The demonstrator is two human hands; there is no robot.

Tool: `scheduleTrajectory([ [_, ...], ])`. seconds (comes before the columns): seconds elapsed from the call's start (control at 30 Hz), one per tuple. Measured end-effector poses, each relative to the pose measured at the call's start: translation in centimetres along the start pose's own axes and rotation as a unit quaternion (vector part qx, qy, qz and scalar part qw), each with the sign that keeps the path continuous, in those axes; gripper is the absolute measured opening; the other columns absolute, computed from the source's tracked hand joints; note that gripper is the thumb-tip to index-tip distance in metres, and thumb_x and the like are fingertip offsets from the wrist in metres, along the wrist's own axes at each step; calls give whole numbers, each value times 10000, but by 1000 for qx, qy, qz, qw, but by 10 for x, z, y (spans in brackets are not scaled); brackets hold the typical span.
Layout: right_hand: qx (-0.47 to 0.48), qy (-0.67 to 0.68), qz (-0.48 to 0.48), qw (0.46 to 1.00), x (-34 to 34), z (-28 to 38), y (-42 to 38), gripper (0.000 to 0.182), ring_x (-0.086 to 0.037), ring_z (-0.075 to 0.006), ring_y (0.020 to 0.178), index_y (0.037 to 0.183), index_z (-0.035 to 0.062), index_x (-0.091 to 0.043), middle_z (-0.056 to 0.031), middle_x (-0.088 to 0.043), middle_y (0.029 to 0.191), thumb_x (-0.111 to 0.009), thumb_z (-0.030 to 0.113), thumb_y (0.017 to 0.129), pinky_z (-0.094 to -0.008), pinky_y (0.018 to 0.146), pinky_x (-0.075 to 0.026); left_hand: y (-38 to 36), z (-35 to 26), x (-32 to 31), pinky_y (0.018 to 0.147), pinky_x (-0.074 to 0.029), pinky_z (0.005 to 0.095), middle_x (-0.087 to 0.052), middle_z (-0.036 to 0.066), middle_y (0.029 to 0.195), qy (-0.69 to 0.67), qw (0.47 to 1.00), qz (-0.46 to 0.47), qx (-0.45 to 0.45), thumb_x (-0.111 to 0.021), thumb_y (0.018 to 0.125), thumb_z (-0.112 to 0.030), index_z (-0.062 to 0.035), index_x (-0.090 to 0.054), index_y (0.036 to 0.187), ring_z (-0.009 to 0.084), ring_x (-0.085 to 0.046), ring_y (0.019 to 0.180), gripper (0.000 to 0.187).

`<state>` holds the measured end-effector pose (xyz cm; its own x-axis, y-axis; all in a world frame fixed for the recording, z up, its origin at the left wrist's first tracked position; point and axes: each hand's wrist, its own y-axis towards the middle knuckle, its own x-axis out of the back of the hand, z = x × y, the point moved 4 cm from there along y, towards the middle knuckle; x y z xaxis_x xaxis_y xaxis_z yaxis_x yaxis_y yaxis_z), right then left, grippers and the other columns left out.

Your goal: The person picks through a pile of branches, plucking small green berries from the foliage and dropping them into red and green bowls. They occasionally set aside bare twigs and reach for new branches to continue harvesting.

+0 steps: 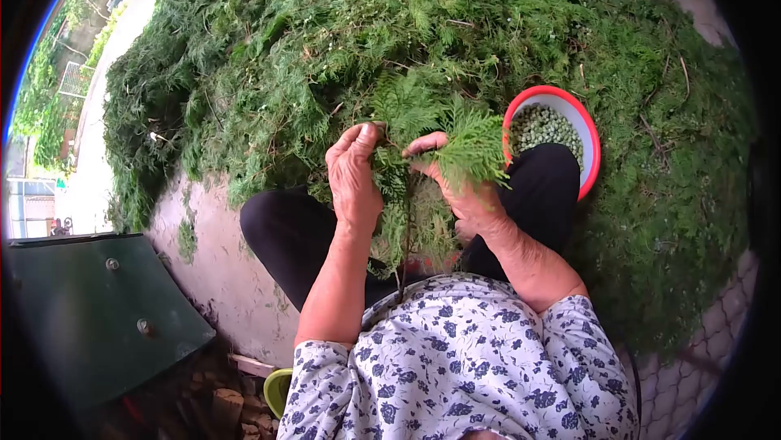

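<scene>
A leafy green conifer branch (476, 145), with flat fern-like sprays, is between my two hands. My right hand (468, 200) is closed on it, with the thumb and a finger pinching near its thin stem. My left hand (355, 176) faces it from the other side, thumb and fingertip pressed together at the edge of the foliage. Whether a small piece sits in that pinch is too small to tell. Just right of my right knee stands a red-rimmed bowl (596, 165) holding many small pale green cones (547, 127).
A wide heap of cut conifer branches (268, 74) spreads ahead and to the right. Bare concrete floor (215, 253) shows at left. A dark green panel (98, 310) with bolts, wood pieces (232, 407) and a yellow-green container (278, 391) lie at lower left.
</scene>
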<state>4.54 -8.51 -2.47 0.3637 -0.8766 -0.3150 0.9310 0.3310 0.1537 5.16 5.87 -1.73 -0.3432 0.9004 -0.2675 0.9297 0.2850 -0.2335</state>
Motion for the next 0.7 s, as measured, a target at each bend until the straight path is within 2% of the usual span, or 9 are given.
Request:
scheduleTrajectory([
  [0.07,-40,174,-24,984,7,-17,2,226,-525,-191,961,1038,-3,-496,-133,-498,1059,-493,108,842,-342,935,-395,0,-2,2,724,-391,261,-603,31,815,35,999,-36,-16,-559,850,-264,-8,-619,891,110,-534,775,266],
  [0.13,-46,113,-70,990,6,-2,4,198,-548,-174,903,1011,-4,-512,-114,-544,986,-539,74,830,-318,868,-441,23,13,35,645,-433,251,-602,47,826,-59,993,-105,-20,-511,873,-236,-19,-593,910,127,-563,729,235],
  [0.27,-71,89,-129,985,21,3,20,242,-604,-146,789,1017,-14,-558,-71,-623,880,-602,-22,780,-277,717,-505,13,16,45,547,-435,227,-584,48,830,-127,991,-46,19,-469,873,-160,-15,-560,948,123,-555,632,187],
  [0.33,-51,103,-145,983,27,-5,31,237,-608,-150,780,1012,-8,-566,-71,-627,873,-602,-25,778,-282,715,-511,7,34,47,512,-401,212,-552,24,799,-124,985,70,96,-498,849,-122,-5,-564,937,95,-503,561,160],
  [0.4,-65,144,-140,978,29,-17,42,224,-576,-119,775,963,36,-599,-36,-625,883,-637,-24,751,-264,717,-483,-8,41,44,472,-319,182,-489,-36,673,38,983,97,151,-627,792,-171,18,-584,983,50,-421,532,273],
  [0.47,-69,142,-153,976,29,-19,53,205,-576,-121,774,943,32,-601,-38,-628,867,-647,-12,748,-269,717,-480,-16,44,35,461,-292,179,-479,-47,641,99,965,177,167,-650,784,-187,25,-583,1014,40,-395,539,320],
  [0.53,-92,133,-130,978,27,-25,67,172,-572,-125,775,904,22,-605,-45,-630,847,-657,-8,743,-269,724,-472,-18,39,22,442,-271,187,-491,-43,632,149,965,158,147,-659,777,-155,27,-606,967,33,-374,523,268],
  [0.6,-99,130,-113,980,30,-36,79,257,-573,-138,788,918,-23,-579,-74,-625,881,-700,127,747,-276,729,-465,-7,44,21,425,-260,193,-490,-43,602,100,972,152,148,-666,769,-141,28,-626,908,32,-356,489,223],
  [0.7,-44,-74,-124,989,37,-18,76,628,-577,-157,821,1004,-94,-509,-137,-602,962,-707,426,714,-297,723,-461,7,41,22,399,-244,196,-469,-40,567,39,991,76,104,-660,772,-109,25,-637,864,38,-335,443,164],
])
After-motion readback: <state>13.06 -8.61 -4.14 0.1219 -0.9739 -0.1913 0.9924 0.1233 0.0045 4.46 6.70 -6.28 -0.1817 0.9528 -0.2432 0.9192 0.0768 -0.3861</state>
